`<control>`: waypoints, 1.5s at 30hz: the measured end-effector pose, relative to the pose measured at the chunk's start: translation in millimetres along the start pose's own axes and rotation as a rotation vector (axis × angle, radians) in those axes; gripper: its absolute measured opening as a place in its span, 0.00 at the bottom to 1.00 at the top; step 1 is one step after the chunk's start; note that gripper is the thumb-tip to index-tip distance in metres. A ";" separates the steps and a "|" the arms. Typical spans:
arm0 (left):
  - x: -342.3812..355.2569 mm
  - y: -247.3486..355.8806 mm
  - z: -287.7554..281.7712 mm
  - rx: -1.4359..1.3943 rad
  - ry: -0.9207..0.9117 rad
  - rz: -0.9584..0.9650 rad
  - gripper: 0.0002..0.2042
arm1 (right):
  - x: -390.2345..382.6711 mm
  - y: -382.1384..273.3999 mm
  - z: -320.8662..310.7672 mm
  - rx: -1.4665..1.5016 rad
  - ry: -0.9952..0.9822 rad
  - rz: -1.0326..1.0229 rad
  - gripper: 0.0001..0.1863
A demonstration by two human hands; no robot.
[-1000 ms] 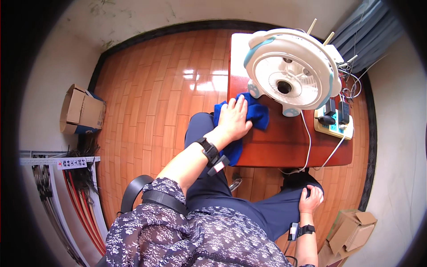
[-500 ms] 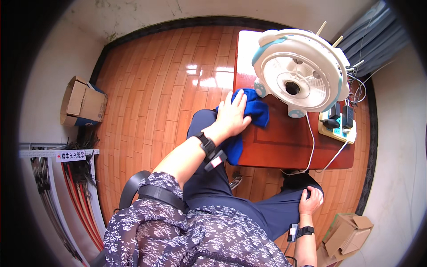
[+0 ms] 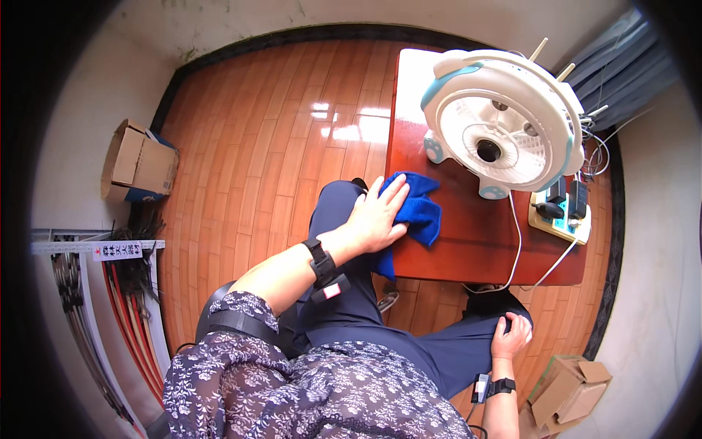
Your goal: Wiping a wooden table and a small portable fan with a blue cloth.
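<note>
A bright blue cloth (image 3: 423,219) lies crumpled on the left edge of the red-brown wooden table (image 3: 468,252), part of it hanging down past the edge. My left hand (image 3: 375,219) rests on it, palm down with fingers stretched forward. Right of the cloth, apart from it, stands a white fan (image 3: 504,121) with light-blue trim and paw-shaped feet. On my knee lies my right hand (image 3: 512,335), its fingers spread and slightly bent, holding nothing.
A power strip (image 3: 561,217) with several plugs sits at the table's right side, its white cable hanging over the near edge. Cardboard boxes (image 3: 139,164) (image 3: 567,395) stand at far left and lower right. A white rack (image 3: 150,249) with long tools is on the left.
My left hand has slid toward me along the table's left edge, drawing the blue cloth with it. My right hand has stayed on the knee.
</note>
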State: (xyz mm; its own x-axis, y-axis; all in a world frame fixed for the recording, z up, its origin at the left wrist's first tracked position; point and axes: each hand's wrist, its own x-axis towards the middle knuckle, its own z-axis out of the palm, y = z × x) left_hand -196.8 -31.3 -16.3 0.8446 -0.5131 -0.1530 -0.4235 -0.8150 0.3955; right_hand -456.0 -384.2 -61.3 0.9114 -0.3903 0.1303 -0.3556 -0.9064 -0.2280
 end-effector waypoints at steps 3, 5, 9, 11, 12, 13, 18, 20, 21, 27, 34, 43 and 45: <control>27.8 -11.0 -12.3 -0.075 0.094 -0.028 0.36 | 0.5 -0.6 -0.4 0.005 -0.004 -0.004 0.10; 49.1 -26.4 -18.2 -0.135 0.153 -0.037 0.34 | 0.9 -2.2 -0.5 0.003 -0.006 -0.006 0.10; 91.2 -50.0 -34.7 -0.179 0.154 -0.116 0.31 | 3.5 -4.0 -3.4 -0.013 -0.045 -0.017 0.09; 112.1 -63.6 -37.4 -0.133 0.198 -0.140 0.31 | 4.5 -5.7 -3.0 0.008 -0.039 -0.006 0.10; 123.0 -63.5 -40.9 -0.126 0.192 -0.164 0.31 | 4.1 -5.3 -3.4 0.000 -0.042 -0.004 0.10; 130.7 -63.0 -44.6 -0.095 0.241 -0.163 0.28 | 4.1 -5.6 -3.5 -0.004 -0.044 -0.009 0.10; 174.4 -58.2 -60.1 0.117 0.253 -0.221 0.22 | 6.1 -9.7 -8.2 -0.019 -0.067 -0.013 0.09; 190.0 -51.7 -71.3 0.210 0.175 -0.193 0.18 | 5.1 -8.3 -7.5 -0.032 -0.074 -0.007 0.09; 197.2 -53.7 -70.5 0.214 0.198 -0.159 0.16 | 4.6 -8.6 -6.8 -0.036 -0.070 -0.002 0.09; 205.8 -57.3 -71.9 0.280 0.179 0.005 0.20 | 11.9 -11.1 -8.1 -0.062 -0.123 0.000 0.09; 163.8 -50.2 -66.9 0.277 0.029 0.146 0.25 | 13.0 -14.0 -5.7 -0.094 -0.142 0.009 0.09; 72.1 -25.5 -34.2 0.138 0.046 0.233 0.20 | 11.9 -10.0 -2.1 -0.124 -0.107 -0.033 0.08; 45.7 -8.7 -28.4 0.160 0.012 0.274 0.20 | 9.7 -10.4 -4.6 -0.124 -0.103 -0.027 0.08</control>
State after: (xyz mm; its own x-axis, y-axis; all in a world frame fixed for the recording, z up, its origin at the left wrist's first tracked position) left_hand -145.2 -40.0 -1.0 0.6955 -0.7168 -0.0497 -0.6809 -0.6796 0.2728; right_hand -444.4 -379.3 -53.2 0.9350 -0.3530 0.0336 -0.3480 -0.9317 -0.1043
